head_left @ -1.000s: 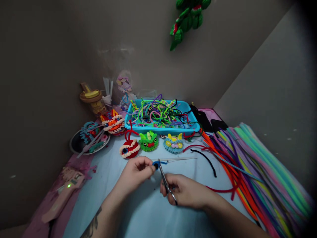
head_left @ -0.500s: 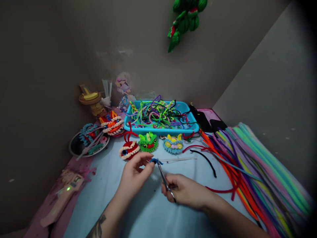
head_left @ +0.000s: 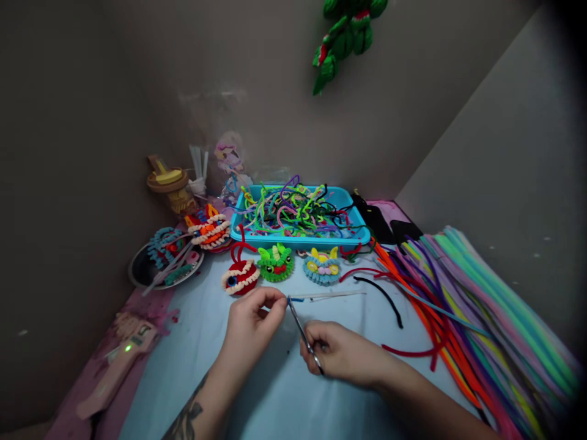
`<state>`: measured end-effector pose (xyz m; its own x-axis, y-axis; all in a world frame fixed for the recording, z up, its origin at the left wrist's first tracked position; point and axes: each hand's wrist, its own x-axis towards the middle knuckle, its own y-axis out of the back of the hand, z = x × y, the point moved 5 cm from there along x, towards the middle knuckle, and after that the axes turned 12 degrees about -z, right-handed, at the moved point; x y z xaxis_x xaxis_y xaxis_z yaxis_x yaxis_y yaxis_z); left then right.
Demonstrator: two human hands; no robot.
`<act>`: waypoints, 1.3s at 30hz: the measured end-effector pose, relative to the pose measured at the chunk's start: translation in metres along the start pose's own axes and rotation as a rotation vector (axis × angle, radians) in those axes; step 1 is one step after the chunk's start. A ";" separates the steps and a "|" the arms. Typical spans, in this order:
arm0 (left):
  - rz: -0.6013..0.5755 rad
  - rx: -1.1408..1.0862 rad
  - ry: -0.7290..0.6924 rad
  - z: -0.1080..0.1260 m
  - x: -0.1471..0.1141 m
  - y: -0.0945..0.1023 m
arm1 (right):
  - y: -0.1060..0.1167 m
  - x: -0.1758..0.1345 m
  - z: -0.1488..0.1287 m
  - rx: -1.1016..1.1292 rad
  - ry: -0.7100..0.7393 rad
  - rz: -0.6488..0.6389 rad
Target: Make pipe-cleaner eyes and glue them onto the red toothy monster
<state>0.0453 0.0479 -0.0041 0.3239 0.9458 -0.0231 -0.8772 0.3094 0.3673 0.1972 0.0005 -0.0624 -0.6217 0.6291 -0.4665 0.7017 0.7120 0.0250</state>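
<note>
As the left hand point(head_left: 254, 318) pinches thumb against forefinger, a short, fuzzy blue strip of chenille stem point(head_left: 298, 300) pokes out just past the fingertips, seemingly held a little above the pale-blue covered surface point(head_left: 275, 397). From where I stand, its visible end points rightward, long axis nearly level, running across in front of the person. The rest is hidden by the fingers.

The slim, silver metal scissors point(head_left: 301, 328) meet it at a steep slant: their handles sit low and to the right, their tips angle up, away and leftward, so the blades cross the strip's line rather than follow it. The tips come right beside the left fingertips; whether the blades are parted, I can't tell.

The right hand point(head_left: 337, 351) is curled closed around the handles, closer to the person than the strip and off to its right. The left hand is plainly the nearer one; only the scissors bridge the right hand's gap.
</note>
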 end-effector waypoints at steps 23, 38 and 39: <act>-0.255 -0.118 0.065 -0.005 0.000 -0.008 | 0.003 -0.004 -0.003 -0.093 -0.044 -0.116; -0.280 -0.241 0.107 -0.005 0.001 -0.006 | 0.002 0.000 0.003 0.220 0.049 -0.132; -0.278 -0.247 0.101 -0.004 0.001 -0.006 | 0.002 0.001 0.003 0.225 0.051 -0.127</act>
<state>0.0490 0.0474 -0.0100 0.5359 0.8233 -0.1867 -0.8235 0.5586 0.0992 0.1992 0.0012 -0.0657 -0.7227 0.5580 -0.4079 0.6729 0.7028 -0.2308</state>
